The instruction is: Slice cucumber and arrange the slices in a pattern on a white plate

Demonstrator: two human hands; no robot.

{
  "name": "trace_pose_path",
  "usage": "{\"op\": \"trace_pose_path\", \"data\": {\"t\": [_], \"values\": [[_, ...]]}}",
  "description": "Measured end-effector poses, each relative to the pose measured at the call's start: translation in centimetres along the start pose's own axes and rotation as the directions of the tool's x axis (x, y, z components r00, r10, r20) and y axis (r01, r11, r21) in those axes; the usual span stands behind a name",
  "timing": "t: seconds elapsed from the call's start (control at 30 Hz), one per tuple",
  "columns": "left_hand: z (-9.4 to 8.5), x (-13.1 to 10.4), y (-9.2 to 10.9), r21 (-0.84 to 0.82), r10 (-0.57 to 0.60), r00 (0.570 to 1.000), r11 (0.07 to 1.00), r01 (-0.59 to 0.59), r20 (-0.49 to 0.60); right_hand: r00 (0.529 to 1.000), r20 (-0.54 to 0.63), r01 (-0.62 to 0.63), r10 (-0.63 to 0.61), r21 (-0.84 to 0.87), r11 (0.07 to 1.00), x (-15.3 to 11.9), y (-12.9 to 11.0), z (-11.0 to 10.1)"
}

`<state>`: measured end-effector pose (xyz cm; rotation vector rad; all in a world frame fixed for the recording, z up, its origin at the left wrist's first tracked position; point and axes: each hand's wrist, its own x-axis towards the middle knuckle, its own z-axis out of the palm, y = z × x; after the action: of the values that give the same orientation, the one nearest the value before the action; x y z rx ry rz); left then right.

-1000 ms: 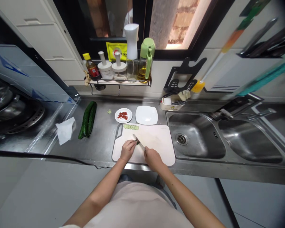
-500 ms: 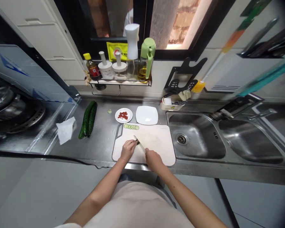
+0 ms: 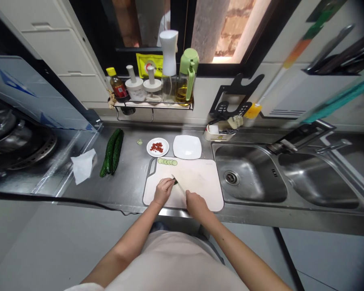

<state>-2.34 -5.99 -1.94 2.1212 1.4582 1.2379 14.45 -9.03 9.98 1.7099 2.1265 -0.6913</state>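
Observation:
My right hand (image 3: 196,204) is wrapped round the handle of a knife (image 3: 179,186), whose blade points up and left over the white cutting board (image 3: 203,178). Beside the blade, my left hand (image 3: 164,190) pinches a small dark green piece (image 3: 175,181), mostly hidden by the fingers and knife. A row of cucumber slices (image 3: 167,162) lies along the board's top left edge. Behind the board are a round plate (image 3: 149,150) with chopped red bits and a white square plate (image 3: 187,147) with nothing on it.
Whole cucumbers (image 3: 110,155) and a white paper towel (image 3: 83,166) lie on the steel counter to the left. A double sink (image 3: 251,173) is at the right. Bottles and jars stand on a wall rack (image 3: 154,106); a pot (image 3: 13,135) sits at far left.
The knife blade has shifted very slightly beside the left fingers. Both hands keep nearly the same place and hold.

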Motion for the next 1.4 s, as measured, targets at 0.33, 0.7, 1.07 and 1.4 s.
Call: {"op": "trace_pose_path", "data": {"t": [0.33,0.7,1.07,1.4], "values": [[0.0,0.0,-0.1,-0.007,0.011,1.0,1.0,-0.011,0.012,1.0,-0.015,0.014,-0.014,-0.006,1.0,2.2,-0.8,0.2],[-0.1,0.1,0.0,-0.016,0.001,1.0,1.0,0.0,0.018,1.0,-0.014,0.008,-0.008,0.02,1.0,2.7,-0.5,0.3],[-0.1,0.0,0.1,-0.024,0.001,1.0,1.0,0.0,0.015,0.999,-0.03,0.029,-0.028,0.025,0.999,2.9,-0.4,0.7],[0.0,0.0,-0.2,-0.008,0.012,1.0,1.0,-0.012,0.015,0.998,-0.042,0.051,-0.049,0.042,0.998,4.6,-1.2,0.2]]}}
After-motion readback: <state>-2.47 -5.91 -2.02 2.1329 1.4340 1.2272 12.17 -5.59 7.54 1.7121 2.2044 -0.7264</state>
